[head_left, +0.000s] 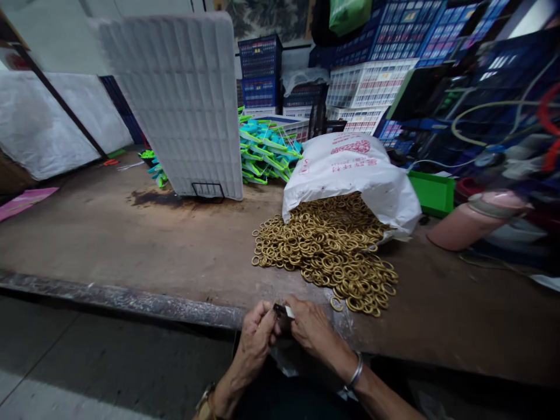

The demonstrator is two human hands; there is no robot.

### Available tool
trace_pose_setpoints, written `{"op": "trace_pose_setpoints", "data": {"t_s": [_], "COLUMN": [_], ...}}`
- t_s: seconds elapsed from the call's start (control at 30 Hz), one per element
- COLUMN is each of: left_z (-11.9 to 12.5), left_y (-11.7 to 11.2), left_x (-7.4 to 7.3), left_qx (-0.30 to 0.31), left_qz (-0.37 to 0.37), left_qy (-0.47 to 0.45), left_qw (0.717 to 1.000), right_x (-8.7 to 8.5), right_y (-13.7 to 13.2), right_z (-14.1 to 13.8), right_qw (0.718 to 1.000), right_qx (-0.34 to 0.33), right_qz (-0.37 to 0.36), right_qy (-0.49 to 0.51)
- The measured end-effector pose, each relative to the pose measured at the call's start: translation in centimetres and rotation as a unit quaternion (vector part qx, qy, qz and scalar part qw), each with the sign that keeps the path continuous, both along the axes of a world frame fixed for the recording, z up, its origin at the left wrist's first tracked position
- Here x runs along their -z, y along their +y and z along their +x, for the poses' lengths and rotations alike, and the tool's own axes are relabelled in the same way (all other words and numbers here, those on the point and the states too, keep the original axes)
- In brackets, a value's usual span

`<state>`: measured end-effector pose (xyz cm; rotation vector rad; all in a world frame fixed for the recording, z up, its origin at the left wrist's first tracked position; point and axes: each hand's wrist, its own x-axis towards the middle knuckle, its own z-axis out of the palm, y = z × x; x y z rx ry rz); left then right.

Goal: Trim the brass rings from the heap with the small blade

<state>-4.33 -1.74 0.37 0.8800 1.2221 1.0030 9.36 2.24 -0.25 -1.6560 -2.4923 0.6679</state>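
At the table's front edge, my left hand [259,331] and my right hand [310,325] meet with fingers closed in a pinch. Between them is a small dark piece with a white end [285,310]; its exact kind I cannot make out. The dark part reaches my left fingertips, and the white end lies at my right fingers. Just beyond my right hand spreads a heap of gold-coloured rings [341,256]. They spill from the mouth of a white woven sack [350,160] with red print, lying on its side.
On the wooden table [109,245] a white ribbed panel [175,105] stands upright in a black wire holder. Behind it lie piled green and blue plastic pieces [266,151]. To the right are a pink bottle [475,221] and a green tray [433,192]. Stacked crates [367,81] stand behind.
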Motion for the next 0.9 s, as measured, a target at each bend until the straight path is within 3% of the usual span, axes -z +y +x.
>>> {"op": "trace_pose_setpoints", "data": {"t_s": [0.2, 0.43, 0.7, 0.8, 0.9], "left_z": [0.4, 1.0, 1.2, 1.3, 1.2], "left_y": [-1.2, -0.7, -0.9, -1.2, -1.5], "left_x": [-0.6, -0.6, -1.3, -0.5, 0.9], "left_qx": [0.047, 0.029, -0.009, -0.034, -0.029], "left_qz": [-0.055, -0.067, -0.143, -0.158, -0.168], "left_qy": [-0.113, -0.210, -0.301, -0.334, -0.320], "left_qw": [0.991, 0.975, 0.943, 0.929, 0.932], "right_x": [0.1, 0.6, 2.2, 2.5, 3.4], "right_y": [0.0, -0.3, -0.4, -0.5, -0.7], "right_z": [2.9, 6.6, 7.4, 7.3, 7.2], "right_qw": [0.994, 0.964, 0.960, 0.960, 0.957], "right_qx": [0.080, 0.222, 0.238, 0.240, 0.240], "right_qz": [0.065, 0.118, 0.123, 0.128, 0.147], "right_qy": [-0.041, -0.091, -0.080, -0.067, -0.070]}}
